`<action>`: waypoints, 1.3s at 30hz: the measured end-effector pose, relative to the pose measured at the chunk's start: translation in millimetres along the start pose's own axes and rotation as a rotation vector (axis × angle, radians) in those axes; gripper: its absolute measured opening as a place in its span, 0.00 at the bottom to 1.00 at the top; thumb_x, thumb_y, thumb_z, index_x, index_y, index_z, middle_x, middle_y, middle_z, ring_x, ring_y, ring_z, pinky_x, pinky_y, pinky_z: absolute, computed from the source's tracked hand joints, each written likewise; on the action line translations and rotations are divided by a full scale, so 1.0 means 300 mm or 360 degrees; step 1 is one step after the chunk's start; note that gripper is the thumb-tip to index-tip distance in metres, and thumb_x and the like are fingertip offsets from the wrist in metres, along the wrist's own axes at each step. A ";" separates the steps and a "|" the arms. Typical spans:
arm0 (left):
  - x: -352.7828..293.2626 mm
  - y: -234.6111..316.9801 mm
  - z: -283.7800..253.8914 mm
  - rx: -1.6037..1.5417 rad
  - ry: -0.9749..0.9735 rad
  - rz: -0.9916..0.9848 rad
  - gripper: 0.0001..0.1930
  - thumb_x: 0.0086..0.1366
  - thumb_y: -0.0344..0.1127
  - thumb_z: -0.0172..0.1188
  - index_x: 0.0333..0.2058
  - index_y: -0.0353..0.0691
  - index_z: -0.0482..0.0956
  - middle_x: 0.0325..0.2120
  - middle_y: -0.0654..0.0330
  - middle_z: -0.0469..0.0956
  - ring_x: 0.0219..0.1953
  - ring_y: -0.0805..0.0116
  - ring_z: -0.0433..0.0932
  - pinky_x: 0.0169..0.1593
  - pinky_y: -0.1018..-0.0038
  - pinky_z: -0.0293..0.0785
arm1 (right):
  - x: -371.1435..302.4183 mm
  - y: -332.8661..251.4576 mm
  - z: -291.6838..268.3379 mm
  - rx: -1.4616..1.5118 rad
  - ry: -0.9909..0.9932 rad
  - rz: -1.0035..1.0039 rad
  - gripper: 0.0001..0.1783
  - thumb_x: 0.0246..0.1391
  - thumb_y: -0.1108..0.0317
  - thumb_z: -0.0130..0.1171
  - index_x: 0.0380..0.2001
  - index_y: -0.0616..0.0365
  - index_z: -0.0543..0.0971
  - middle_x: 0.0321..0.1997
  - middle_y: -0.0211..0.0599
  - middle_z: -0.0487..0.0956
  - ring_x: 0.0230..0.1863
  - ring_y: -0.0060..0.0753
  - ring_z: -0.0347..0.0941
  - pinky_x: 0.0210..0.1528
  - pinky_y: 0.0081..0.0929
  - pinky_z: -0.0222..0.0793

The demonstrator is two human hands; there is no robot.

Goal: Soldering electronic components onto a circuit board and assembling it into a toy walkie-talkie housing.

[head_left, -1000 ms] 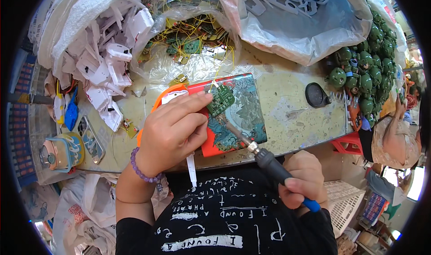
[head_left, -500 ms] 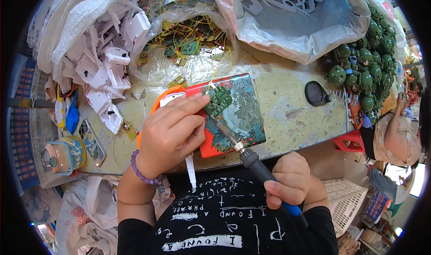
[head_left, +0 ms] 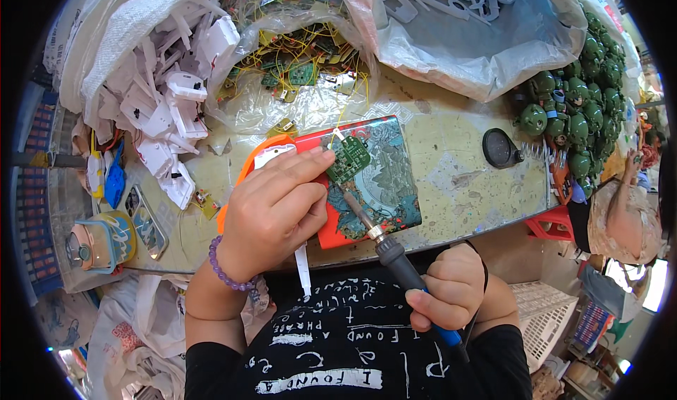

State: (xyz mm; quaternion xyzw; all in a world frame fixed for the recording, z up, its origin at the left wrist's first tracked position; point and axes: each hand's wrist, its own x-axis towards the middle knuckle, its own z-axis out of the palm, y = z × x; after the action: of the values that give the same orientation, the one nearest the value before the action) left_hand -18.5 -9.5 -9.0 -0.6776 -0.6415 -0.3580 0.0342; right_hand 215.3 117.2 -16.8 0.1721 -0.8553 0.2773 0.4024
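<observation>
My left hand (head_left: 271,213), with a purple bead bracelet on the wrist, is closed, its fingertips pinching the lower left edge of a green circuit board (head_left: 351,159). A white plastic part (head_left: 302,272) sticks out below this hand, mostly hidden under it. My right hand (head_left: 448,287) is wrapped round the handle of a soldering iron (head_left: 395,253). The iron's tip points up and left, at the lower edge of the board; whether they touch I cannot tell. Beneath the board lies a red flat case with a dark patterned cover (head_left: 384,195), and an orange object (head_left: 243,167) shows behind my left hand.
White plastic parts (head_left: 169,111) spill from a sack at the left. Wired circuit boards (head_left: 303,72) fill a clear bag at the back. An open sack (head_left: 479,69), green round parts (head_left: 578,104), a black round lid (head_left: 499,148), a phone (head_left: 146,220) and a cup (head_left: 106,241) surround the workspace. Another person (head_left: 624,210) sits at the right.
The soldering iron's handle end has swung slightly left with my right hand, so the iron stands a little steeper. The board stays in my left fingers, nearly in place.
</observation>
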 end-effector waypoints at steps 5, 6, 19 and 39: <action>0.000 0.008 -0.003 0.0029 -0.0022 -0.0009 0.08 0.47 0.24 0.67 0.28 0.34 0.77 0.44 0.52 0.82 0.46 0.53 0.82 0.51 0.60 0.79 | 0.014 -0.002 -0.001 -0.0040 -0.0053 -0.0063 0.12 0.52 0.64 0.65 0.34 0.61 0.79 0.17 0.23 0.64 0.15 0.19 0.58 0.13 0.19 0.48; -0.001 0.009 -0.004 0.0040 -0.0024 -0.0010 0.08 0.47 0.24 0.67 0.28 0.34 0.77 0.44 0.52 0.82 0.46 0.53 0.82 0.52 0.60 0.78 | 0.015 -0.003 -0.001 -0.0048 -0.0055 -0.0064 0.12 0.52 0.64 0.65 0.34 0.61 0.79 0.17 0.23 0.64 0.15 0.19 0.58 0.13 0.19 0.48; 0.000 0.010 -0.005 0.0066 -0.0034 -0.0004 0.08 0.49 0.24 0.67 0.28 0.35 0.76 0.45 0.53 0.81 0.45 0.54 0.82 0.53 0.58 0.78 | -0.012 -0.019 -0.030 -0.0092 0.0011 0.0005 0.15 0.56 0.59 0.64 0.40 0.58 0.77 0.21 0.27 0.69 0.18 0.22 0.64 0.15 0.20 0.52; -0.009 -0.071 -0.182 -0.0335 -0.0538 -0.0026 0.15 0.50 0.25 0.65 0.38 0.45 0.84 0.46 0.60 0.79 0.49 0.55 0.76 0.52 0.63 0.71 | -0.091 0.012 -0.025 -0.0010 0.1040 0.0805 0.14 0.67 0.57 0.45 0.35 0.58 0.68 0.16 0.33 0.66 0.14 0.25 0.60 0.19 0.25 0.59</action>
State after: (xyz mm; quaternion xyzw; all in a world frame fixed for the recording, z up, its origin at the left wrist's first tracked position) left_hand -61.3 -35.6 21.3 -0.7227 -0.6026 -0.3046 -0.1480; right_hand 234.7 126.5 -35.5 -0.1418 -0.6988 0.4049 0.5724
